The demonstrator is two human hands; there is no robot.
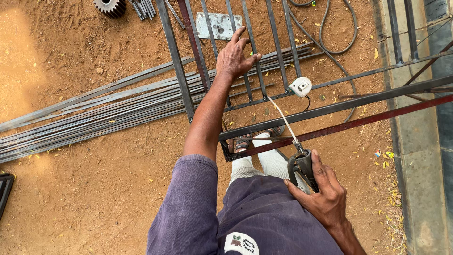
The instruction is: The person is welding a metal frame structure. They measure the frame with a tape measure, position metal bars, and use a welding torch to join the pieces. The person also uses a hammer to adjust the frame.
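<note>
My left hand (236, 55) reaches forward with fingers spread and rests on the vertical bars of a dark metal grille frame (264, 120) standing in front of me. My right hand (321, 191) grips a black welding electrode holder (302, 167) close to my body. A thin electrode rod (283, 118) runs up from the holder toward the frame. A white tape measure (300, 87) sits on the frame's crossbar next to the rod's tip. My sandalled feet (257, 140) show under the frame.
A long bundle of flat steel strips (94, 113) lies on the sandy ground at the left. A gear wheel (110, 6), a small metal plate (218, 25) and looping cables (330, 45) lie at the top. A concrete kerb (415, 156) borders the right.
</note>
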